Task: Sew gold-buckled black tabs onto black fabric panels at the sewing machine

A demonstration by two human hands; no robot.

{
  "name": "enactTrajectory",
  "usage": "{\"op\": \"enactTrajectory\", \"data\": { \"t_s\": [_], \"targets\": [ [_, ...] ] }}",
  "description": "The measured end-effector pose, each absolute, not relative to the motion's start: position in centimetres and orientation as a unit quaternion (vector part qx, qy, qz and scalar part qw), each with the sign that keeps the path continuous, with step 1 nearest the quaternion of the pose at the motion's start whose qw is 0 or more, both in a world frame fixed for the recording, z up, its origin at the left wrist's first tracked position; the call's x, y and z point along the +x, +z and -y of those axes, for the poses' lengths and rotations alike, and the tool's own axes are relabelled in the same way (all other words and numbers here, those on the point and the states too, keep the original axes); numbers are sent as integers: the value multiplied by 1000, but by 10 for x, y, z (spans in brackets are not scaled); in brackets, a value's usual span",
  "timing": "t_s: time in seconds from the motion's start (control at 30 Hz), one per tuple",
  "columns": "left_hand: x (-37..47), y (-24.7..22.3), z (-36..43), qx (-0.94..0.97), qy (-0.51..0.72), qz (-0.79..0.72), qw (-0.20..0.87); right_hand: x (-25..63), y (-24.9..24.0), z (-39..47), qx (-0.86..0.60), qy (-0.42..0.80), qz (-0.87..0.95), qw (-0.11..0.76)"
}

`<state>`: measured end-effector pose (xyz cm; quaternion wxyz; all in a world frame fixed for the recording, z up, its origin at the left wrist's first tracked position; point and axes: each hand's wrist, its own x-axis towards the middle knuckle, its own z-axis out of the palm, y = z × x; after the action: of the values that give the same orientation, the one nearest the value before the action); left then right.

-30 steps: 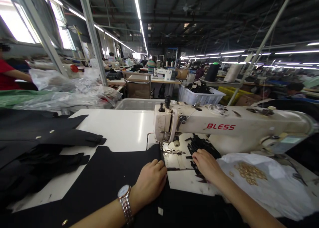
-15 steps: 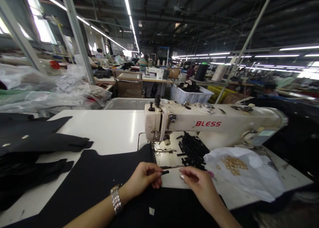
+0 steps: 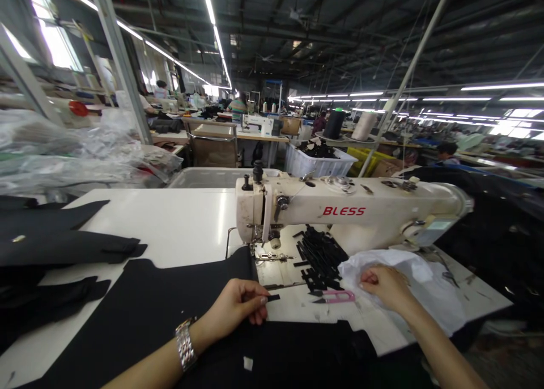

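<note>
A short black strip (image 3: 274, 297) is pinched between the thumb and fingers of my left hand (image 3: 241, 301), over the front edge of the sewing machine bed. Under that forearm lies a large black fabric piece (image 3: 170, 298). My right hand (image 3: 387, 287) is over a white plastic bag (image 3: 437, 298), its fingers curled together; whatever they hold cannot be made out. Gold-coloured rings (image 3: 402, 274) on the bag are mostly hidden behind this hand. Between my hands lie pink-handled thread snips (image 3: 334, 296). A pile of black strips (image 3: 321, 256) rests beside the needle area.
The cream sewing machine (image 3: 357, 207) spans the table behind my hands. More dark fabric pieces (image 3: 72, 247) lie at left, near clear plastic wrapping (image 3: 85, 156). Behind the machine stand a white crate (image 3: 318, 163) and thread cones (image 3: 334, 125). Other people sit farther back.
My right hand has moved right, from near the strip to the bag with the rings, uncovering the snips. My left hand still holds the strip. The view has shifted slightly.
</note>
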<state>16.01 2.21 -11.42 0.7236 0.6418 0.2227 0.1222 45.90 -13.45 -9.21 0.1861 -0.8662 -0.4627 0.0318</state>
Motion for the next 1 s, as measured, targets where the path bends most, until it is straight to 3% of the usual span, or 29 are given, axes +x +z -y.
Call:
{"op": "enactTrajectory", "data": {
  "t_s": [0.2, 0.37, 0.47, 0.7, 1.0],
  "targets": [
    [163, -116, -24, 613, 146, -208, 748, 444, -87, 140, -853, 28, 475, 215],
    [164, -115, -27, 560, 179, -200, 783, 367, -89, 111, -741, 196, 479, 428],
    [162, -113, -28, 542, 201, -203, 790, 326, -85, 78, -675, 256, 504, 475],
    [159, -115, -34, 546, 242, -227, 770, 311, -76, 37, -553, 414, 566, 450],
    [158, -110, -36, 542, 205, -255, 774, 310, -88, 41, -577, 294, 641, 412]
  ]
}}
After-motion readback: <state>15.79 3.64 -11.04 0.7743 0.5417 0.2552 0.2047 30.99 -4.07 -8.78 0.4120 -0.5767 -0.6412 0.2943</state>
